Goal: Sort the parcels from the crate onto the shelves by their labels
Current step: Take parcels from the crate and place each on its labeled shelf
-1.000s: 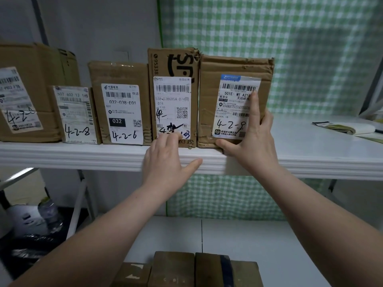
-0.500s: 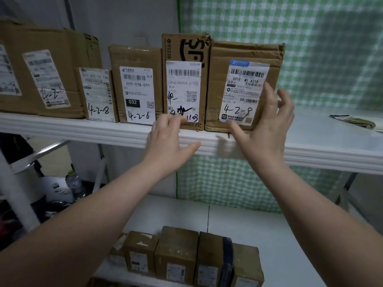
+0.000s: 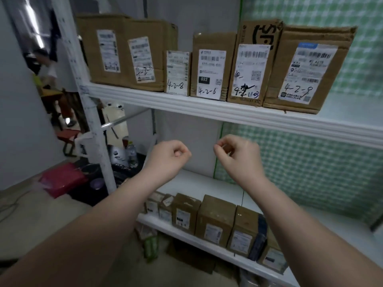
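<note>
Step in hand: by my judgement a pause between parcels. The brown cardboard parcel hand-marked 4-2-9 stands upright at the right end of the row on the white upper shelf, touching its neighbour, and neither hand is on it.
Left hand: the left hand hangs in the air below the upper shelf's rim. Its fingers are curled into a loose fist with the thumb against the forefinger, and it holds nothing.
Right hand: the right hand is level with the left and near it. It is curled in likewise, with nothing in it.
Next move: probably a turn to the crate, which is out of view, to lift another parcel and read its penned code. That code decides the shelf and the slot.
Row, far left: a large brown cardboard box with two white labels. One label is penned "4-2-", and the last figure is unreadable.
Next: a small white-labelled parcel, marked 4-2-8.
Next: a brown cardboard box with a black "032" patch, penned 4-2-6.
Next: a tall brown carton with a black printed logo. Its pen marks start with "4", are scribbled over, and end in what looks like 1103.
4-2-9 label: a blue header strip, a barcode and printed "M1 A21", partly legible. The rest is blurred.
Below: the white lower shelf carries a row of small brown cardboard boxes. Their labels face outward and are too small to read.
</note>
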Motion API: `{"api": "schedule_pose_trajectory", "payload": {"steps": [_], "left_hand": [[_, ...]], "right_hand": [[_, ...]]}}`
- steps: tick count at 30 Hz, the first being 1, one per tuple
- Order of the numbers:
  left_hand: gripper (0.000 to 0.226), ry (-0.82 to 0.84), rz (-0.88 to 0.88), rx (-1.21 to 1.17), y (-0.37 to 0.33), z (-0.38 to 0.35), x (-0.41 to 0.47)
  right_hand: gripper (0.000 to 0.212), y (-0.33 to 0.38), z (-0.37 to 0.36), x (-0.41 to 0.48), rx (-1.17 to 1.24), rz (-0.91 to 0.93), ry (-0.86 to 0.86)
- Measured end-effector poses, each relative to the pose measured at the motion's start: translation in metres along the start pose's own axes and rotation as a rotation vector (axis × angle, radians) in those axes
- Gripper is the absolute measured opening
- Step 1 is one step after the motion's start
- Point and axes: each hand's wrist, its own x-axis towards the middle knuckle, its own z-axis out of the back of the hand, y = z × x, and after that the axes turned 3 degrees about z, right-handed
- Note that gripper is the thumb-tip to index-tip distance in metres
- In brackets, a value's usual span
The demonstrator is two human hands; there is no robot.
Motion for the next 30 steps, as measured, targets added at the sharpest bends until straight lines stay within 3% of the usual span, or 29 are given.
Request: {"api": "schedule_pose_trajectory", "payload": {"steps": [5,10,18,20,25,30], "left_hand": [[0.015,0.067,0.167,0.007,0.077,0.073,-0.081],[0.015,0.083,0.427,0.074,0.2,0.177,-0.202],[0.006,-0.167,0.952,0.026,0.33,0.317,-0.396],[0.007,-0.248,1.029,0.042,0.35,0.342,-0.432],[0.008,-0.445,1.221,-0.043,0.388,0.378,-0.5],[0.008,-0.535,1.311,-0.123,0.431,0.403,-0.52]], "right_hand": [[0.014,0.075,-0.074,-0.05,0.154,-0.091,0.162],[0.012,0.191,-0.192,-0.135,0.323,-0.132,0.498],[0.017,0.348,-0.337,-0.27,0.391,-0.101,1.018],[0.021,0.374,-0.366,-0.293,0.376,-0.07,1.128],[0.005,0.42,-0.424,-0.329,0.352,-0.044,1.304],[0.006,0.444,-0.489,-0.347,0.244,-0.029,1.446]]}}
